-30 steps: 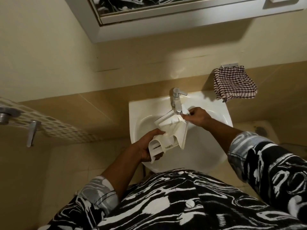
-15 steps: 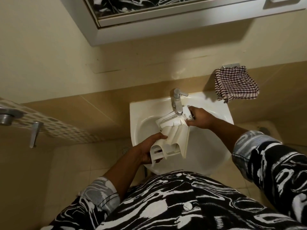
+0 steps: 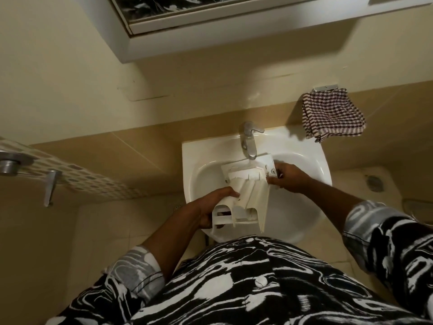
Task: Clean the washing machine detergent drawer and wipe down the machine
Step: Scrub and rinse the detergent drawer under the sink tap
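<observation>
The white plastic detergent drawer (image 3: 250, 191) is held over the white washbasin (image 3: 302, 207), its far end right under the chrome tap (image 3: 248, 143). My left hand (image 3: 210, 207) grips the drawer's near end, fingers curled round its left edge. My right hand (image 3: 289, 178) holds the far right corner of the drawer, fingers pinching its edge. Whether water runs from the tap I cannot tell.
A checked brown-and-white cloth (image 3: 332, 114) hangs from a wall hook right of the tap. A mirrored cabinet (image 3: 210, 26) juts out overhead. A patterned shelf with a metal bracket (image 3: 50, 186) sticks out at the left. Tiled floor lies below, with a floor drain (image 3: 375, 182) at right.
The drawer has swung from a slanted pose to lie nearly straight toward me, its far end now under the tap spout. My right hand shifted right along the far edge.
</observation>
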